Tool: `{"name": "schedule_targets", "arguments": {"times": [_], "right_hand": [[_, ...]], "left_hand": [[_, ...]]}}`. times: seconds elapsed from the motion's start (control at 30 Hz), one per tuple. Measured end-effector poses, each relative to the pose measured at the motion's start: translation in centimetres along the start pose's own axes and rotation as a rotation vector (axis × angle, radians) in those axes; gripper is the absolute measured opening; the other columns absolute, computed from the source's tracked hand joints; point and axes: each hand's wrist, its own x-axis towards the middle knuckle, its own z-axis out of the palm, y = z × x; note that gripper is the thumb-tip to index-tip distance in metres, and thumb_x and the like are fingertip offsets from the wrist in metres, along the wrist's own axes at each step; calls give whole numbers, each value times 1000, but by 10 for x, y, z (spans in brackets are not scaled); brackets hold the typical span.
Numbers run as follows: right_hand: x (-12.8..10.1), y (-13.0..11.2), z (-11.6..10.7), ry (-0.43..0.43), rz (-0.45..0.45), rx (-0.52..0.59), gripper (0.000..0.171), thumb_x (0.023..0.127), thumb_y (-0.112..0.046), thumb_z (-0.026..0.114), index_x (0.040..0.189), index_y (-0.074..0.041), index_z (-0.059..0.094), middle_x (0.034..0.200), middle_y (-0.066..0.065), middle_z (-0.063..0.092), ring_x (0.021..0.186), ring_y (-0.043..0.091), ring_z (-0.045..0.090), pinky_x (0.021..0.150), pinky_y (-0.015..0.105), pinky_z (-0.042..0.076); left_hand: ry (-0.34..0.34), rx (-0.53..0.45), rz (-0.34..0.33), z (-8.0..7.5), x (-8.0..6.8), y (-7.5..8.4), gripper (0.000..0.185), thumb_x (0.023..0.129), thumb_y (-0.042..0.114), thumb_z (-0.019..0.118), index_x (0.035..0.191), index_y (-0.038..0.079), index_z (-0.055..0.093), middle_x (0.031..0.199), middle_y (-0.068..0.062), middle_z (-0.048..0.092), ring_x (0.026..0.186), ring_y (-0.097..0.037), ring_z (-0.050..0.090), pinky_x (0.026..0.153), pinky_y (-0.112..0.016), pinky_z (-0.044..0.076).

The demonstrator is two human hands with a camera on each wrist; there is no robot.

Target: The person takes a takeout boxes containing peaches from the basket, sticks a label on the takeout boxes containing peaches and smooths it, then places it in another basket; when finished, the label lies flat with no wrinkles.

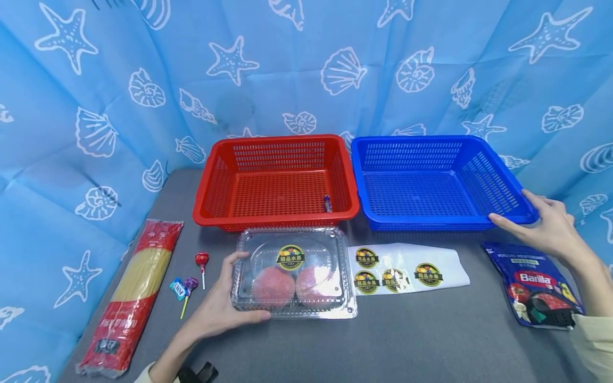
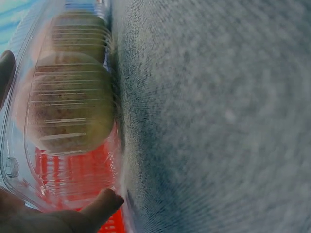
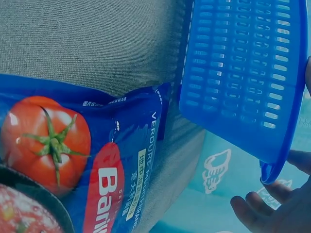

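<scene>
A clear plastic clamshell box (image 1: 294, 271) lies in front of the red basket, with two round pinkish fruits (image 1: 273, 287) inside and a black-and-gold sticker on its lid. My left hand (image 1: 230, 298) grips the box by its left side, thumb at the front edge and fingers at the far left corner. On the right, my right hand (image 1: 546, 226) holds the front right corner of the blue basket (image 1: 436, 219), its thumb on the front rim. In the right wrist view, fingertips (image 3: 243, 211) show beyond the basket's corner.
The red basket (image 1: 275, 221) holds a small wrapped candy (image 1: 328, 204). A sticker sheet (image 1: 447, 276) lies right of the box. A blue Barilla pouch (image 1: 531, 284) lies below the right hand. Leftward are lollipops (image 1: 201, 259) and a noodle pack (image 1: 136, 292). A curtain (image 1: 287, 69) hangs behind.
</scene>
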Motion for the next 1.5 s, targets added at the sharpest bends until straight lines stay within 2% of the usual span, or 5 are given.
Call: {"name": "schedule_targets", "arguments": {"times": [0.4, 0.73, 0.97, 1.23, 1.5], "right_hand": [[4, 9, -2, -220, 69, 167, 106, 103, -53, 48, 153, 5, -24, 151, 54, 1, 138, 74, 13, 102, 84, 27], [1, 10, -1, -320, 138, 238, 105, 102, -61, 41, 150, -8, -36, 152, 46, -25, 140, 72, -11, 105, 86, 16], [-1, 13, -1, -350, 107, 293, 101, 104, -58, 39, 149, -13, -40, 152, 39, -35, 141, 69, -17, 107, 86, 13], [-3, 11, -1, -354, 112, 317, 100, 105, -58, 37, 149, -13, -41, 153, 39, -36, 141, 69, -19, 108, 85, 10], [-3, 15, 3, -320, 94, 318, 100, 104, -57, 40, 151, -16, -38, 155, 33, -37, 141, 67, -23, 107, 87, 8]], "left_hand": [[24, -16, -29, -1, 2, 2, 98, 67, 30, 95, 139, 18, 29, 143, -18, 45, 132, -39, 51, 107, -66, 43], [75, 12, -33, 0, 1, 0, 85, 65, 34, 96, 125, 22, 38, 140, -12, 51, 133, -37, 48, 105, -72, 43], [100, 21, -5, 1, -4, 4, 85, 61, 33, 98, 123, 22, 41, 131, -10, 53, 129, -38, 51, 101, -71, 46], [123, 70, 95, 5, -12, 19, 86, 56, 37, 100, 121, 24, 45, 123, -3, 59, 116, -30, 55, 91, -53, 51], [118, -99, 149, 6, -12, 51, 82, 64, 25, 97, 124, 16, 41, 135, -8, 49, 122, -36, 55, 88, -50, 60]]}}
